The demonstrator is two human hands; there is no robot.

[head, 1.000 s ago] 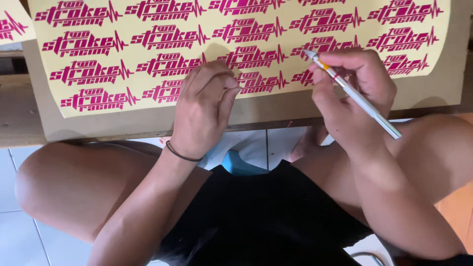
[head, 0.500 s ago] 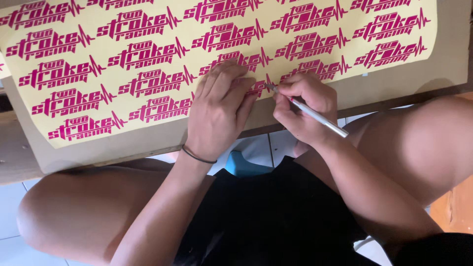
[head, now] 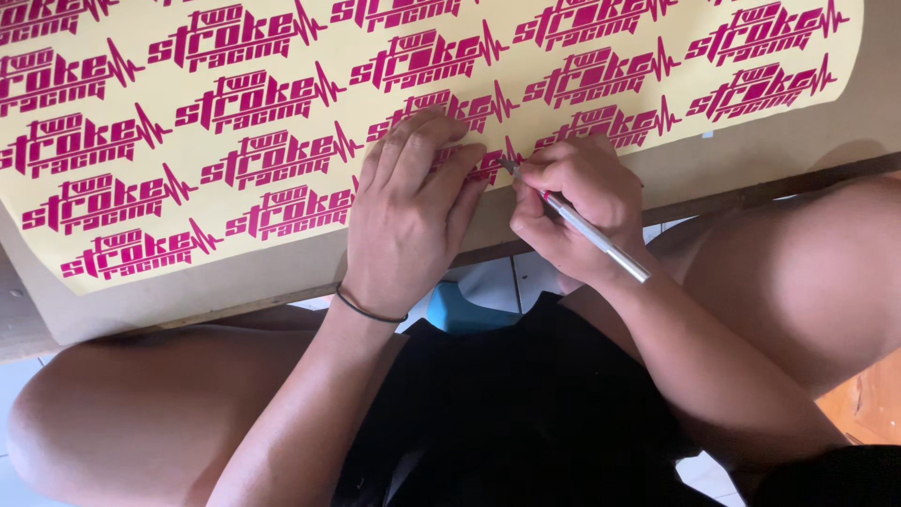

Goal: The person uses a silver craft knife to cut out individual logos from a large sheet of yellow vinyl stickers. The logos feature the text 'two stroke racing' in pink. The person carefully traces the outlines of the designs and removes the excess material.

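A yellow backing sheet (head: 310, 56) covered with several magenta cut-vinyl logo stickers lies on a brown board (head: 751, 150) across my lap. My left hand (head: 413, 211) rests flat on the sheet's near edge, fingers pressing down on one sticker. My right hand (head: 572, 207) grips a thin silver craft knife (head: 591, 235) like a pen. Its tip touches the sticker (head: 488, 167) just beside my left fingertips. A thin black band circles my left wrist.
The board's near edge (head: 235, 305) overhangs my bare knees. Black shorts (head: 526, 413) fill the lower middle. White floor tiles and a blue object (head: 469, 305) show between my legs. An orange surface (head: 873, 404) sits at the lower right.
My right hand has come down and left from above the sheet, bringing the knife tip onto the sticker beside my left fingers. The left hand has stayed pressed on the sheet.
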